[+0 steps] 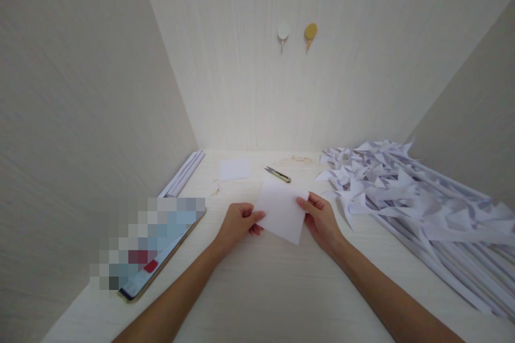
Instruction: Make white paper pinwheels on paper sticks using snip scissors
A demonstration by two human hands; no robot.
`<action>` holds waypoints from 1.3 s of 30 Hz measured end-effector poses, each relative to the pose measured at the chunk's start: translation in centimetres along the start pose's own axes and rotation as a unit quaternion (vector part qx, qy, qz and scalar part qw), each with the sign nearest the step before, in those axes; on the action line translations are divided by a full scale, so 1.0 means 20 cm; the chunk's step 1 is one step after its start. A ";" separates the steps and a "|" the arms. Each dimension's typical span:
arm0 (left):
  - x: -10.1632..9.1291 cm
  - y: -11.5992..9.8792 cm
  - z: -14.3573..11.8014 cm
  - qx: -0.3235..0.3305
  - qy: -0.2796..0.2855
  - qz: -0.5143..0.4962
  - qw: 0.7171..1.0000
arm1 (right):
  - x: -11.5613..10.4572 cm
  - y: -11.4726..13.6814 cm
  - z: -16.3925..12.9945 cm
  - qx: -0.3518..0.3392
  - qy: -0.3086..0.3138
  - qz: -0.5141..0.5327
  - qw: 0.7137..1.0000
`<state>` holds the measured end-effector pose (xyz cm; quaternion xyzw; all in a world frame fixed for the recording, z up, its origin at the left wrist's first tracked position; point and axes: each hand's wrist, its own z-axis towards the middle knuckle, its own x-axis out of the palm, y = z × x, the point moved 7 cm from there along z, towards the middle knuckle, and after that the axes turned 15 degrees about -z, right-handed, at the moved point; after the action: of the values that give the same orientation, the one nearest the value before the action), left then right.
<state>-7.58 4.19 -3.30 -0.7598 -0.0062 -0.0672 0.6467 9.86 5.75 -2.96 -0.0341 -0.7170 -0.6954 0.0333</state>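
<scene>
A square sheet of white paper (280,211) is held up, slightly turned, between both hands. My left hand (242,221) pinches its left edge, thumb on top and fingers curled beneath. On the opposite edge, my right hand (319,215) grips the sheet the same way, thumb over the paper. Just beyond the sheet lie small thread snips (277,174) with a yellowish handle, blades pointing left. A second white paper piece (235,169) rests flat on the table, farther back and to the left.
At right lies a big pile of paper pinwheels (378,182) on rolled paper sticks (462,262). Several paper rolls (183,174) lie at the left wall, with a phone (151,266), partly blurred, nearer me. Rubber bands (300,159) lie at the back. Two hooks (283,32) hang on the wall.
</scene>
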 end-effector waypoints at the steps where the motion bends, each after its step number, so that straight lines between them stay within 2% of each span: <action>1: 0.00 0.00 0.00 -0.012 0.013 0.002 1.000 | 0.00 0.00 0.01 0.001 0.022 -0.029 0.999; 4: -0.02 -0.01 0.00 -0.019 0.006 0.001 1.000 | -0.04 -0.01 0.02 0.001 0.058 -0.142 0.988; 6: -0.05 -0.03 0.00 -0.005 -0.008 -0.014 1.000 | -0.04 -0.01 0.03 -0.001 0.094 -0.171 0.981; 10: -0.07 -0.04 0.03 0.004 0.033 -0.056 0.998 | -0.02 -0.03 0.02 0.012 0.181 -0.135 0.974; 12: -0.08 -0.03 0.04 0.000 0.050 -0.070 0.996 | -0.01 -0.03 0.01 0.012 0.199 -0.108 0.974; 17: -0.10 -0.04 0.02 -0.031 0.101 -0.064 0.992 | -0.02 -0.01 0.02 -0.014 0.183 -0.098 0.978; 20: -0.07 -0.04 0.00 -0.072 0.157 -0.067 0.983 | -0.01 0.02 0.00 -0.049 0.172 -0.121 0.976; 23: 0.00 -0.04 -0.05 -0.125 0.219 -0.070 0.965 | 0.03 0.05 -0.03 -0.071 0.193 -0.155 0.966; 27: 0.10 -0.02 -0.11 -0.145 0.220 -0.008 0.965 | 0.11 0.13 -0.09 -0.139 0.213 -0.194 0.947; 29: 0.17 -0.02 -0.16 -0.144 0.246 -0.004 0.958 | 0.14 0.16 -0.12 -0.180 0.207 -0.217 0.937; 31: 0.23 0.01 -0.20 -0.173 0.276 -0.041 0.945 | 0.14 0.18 -0.14 -0.198 0.181 -0.232 0.935; 35: 0.27 0.05 -0.22 -0.177 0.286 -0.067 0.939 | 0.12 0.16 -0.13 -0.159 0.118 -0.193 0.961; 39: 0.28 0.04 -0.19 -0.136 0.268 -0.054 0.952 | 0.10 0.11 -0.11 -0.114 0.073 -0.098 0.986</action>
<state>-2.36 -0.15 -2.96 -0.7934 0.1357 -0.3029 0.5102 8.07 3.68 -0.59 0.0834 -0.6289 -0.7729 0.0134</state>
